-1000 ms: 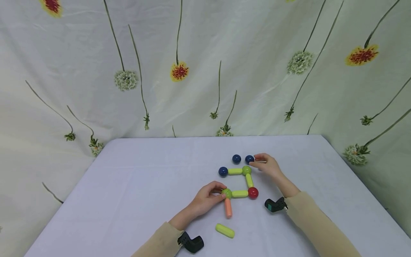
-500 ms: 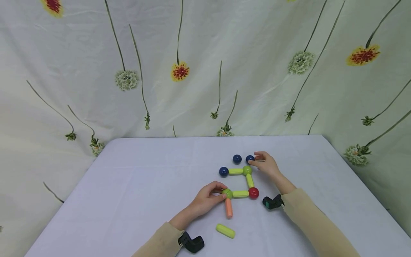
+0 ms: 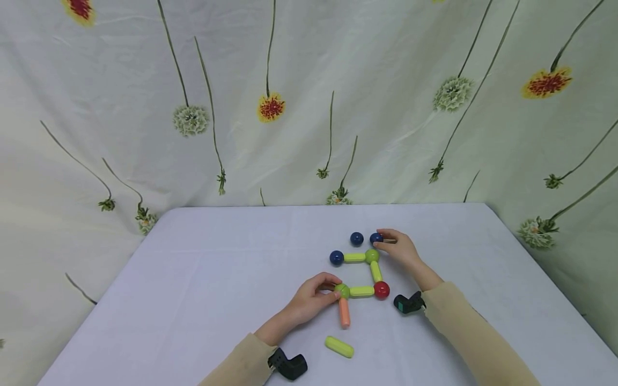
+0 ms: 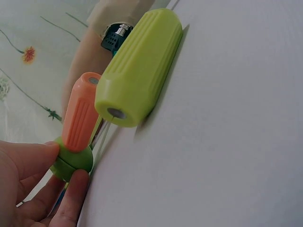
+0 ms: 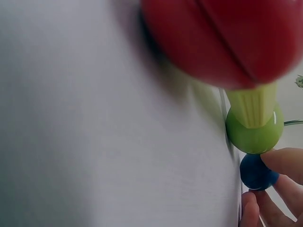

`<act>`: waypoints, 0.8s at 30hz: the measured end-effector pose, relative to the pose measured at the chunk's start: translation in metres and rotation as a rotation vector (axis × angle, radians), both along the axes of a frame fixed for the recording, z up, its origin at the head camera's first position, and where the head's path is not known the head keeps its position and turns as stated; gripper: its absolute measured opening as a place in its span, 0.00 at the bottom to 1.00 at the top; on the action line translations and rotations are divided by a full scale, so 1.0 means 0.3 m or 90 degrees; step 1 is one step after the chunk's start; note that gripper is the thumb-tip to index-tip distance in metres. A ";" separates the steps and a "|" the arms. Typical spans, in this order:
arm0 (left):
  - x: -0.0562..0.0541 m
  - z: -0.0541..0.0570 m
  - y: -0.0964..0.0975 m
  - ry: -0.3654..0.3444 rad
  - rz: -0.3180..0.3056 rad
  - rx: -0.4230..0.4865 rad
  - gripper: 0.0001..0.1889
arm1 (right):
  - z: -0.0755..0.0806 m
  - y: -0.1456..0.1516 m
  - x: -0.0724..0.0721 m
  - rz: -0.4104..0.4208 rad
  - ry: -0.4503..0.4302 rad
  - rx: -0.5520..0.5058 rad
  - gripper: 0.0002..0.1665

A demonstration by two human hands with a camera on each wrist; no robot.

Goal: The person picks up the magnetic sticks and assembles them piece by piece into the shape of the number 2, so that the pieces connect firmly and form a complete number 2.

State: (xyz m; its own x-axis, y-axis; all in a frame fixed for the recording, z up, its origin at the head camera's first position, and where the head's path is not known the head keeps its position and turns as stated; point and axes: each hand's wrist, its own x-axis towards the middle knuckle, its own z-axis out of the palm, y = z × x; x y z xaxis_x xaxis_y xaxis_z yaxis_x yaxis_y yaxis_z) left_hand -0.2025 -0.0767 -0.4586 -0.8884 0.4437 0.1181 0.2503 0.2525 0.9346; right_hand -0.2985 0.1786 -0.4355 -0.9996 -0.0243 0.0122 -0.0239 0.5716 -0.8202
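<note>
My left hand (image 3: 309, 300) pinches a light green ball (image 3: 342, 291) between thumb and fingers; an orange rod (image 3: 344, 313) is joined to that ball and points toward me. From the same ball a yellow-green rod (image 3: 362, 291) runs right to a red ball (image 3: 382, 290). Another yellow-green rod (image 3: 375, 272) links the red ball to a second green ball (image 3: 372, 255). A further rod (image 3: 354, 258) leads left to a dark blue ball (image 3: 336, 258). Just beyond, my right hand (image 3: 404, 252) pinches a loose blue ball (image 5: 258, 172), close behind the second green ball.
One more blue ball (image 3: 357, 239) lies left of the right hand's ball. A loose yellow-green rod (image 4: 139, 71) lies near my left wrist, with a metal disc in its end. All rest on a white-covered table (image 3: 203, 268) before a flowered cloth (image 3: 299, 64).
My right hand has shifted slightly left, and its index finger has come in against the blue ball beside the thumb. My left hand and the joined pieces stay put.
</note>
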 end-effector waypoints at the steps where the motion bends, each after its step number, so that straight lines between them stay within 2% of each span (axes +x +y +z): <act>1: 0.000 0.000 0.000 -0.001 0.000 0.001 0.11 | -0.001 0.000 0.000 -0.001 -0.001 0.000 0.29; 12: 0.000 -0.002 -0.001 0.001 0.000 -0.002 0.11 | -0.001 0.000 0.019 -0.021 -0.004 0.027 0.28; 18: 0.000 -0.003 0.000 -0.003 0.004 -0.007 0.11 | 0.002 0.010 0.044 -0.023 0.003 -0.008 0.29; 24: 0.004 0.002 0.000 -0.009 0.004 -0.004 0.11 | 0.018 0.023 0.094 -0.018 0.006 -0.058 0.30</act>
State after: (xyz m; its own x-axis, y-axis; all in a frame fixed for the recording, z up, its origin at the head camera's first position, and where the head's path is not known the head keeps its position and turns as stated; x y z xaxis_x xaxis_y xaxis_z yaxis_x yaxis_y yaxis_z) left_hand -0.2012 -0.0766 -0.4579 -0.8926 0.4389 0.1031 0.2359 0.2598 0.9364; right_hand -0.2703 0.1855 -0.4300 -0.9997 0.0056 0.0225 -0.0168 0.4957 -0.8683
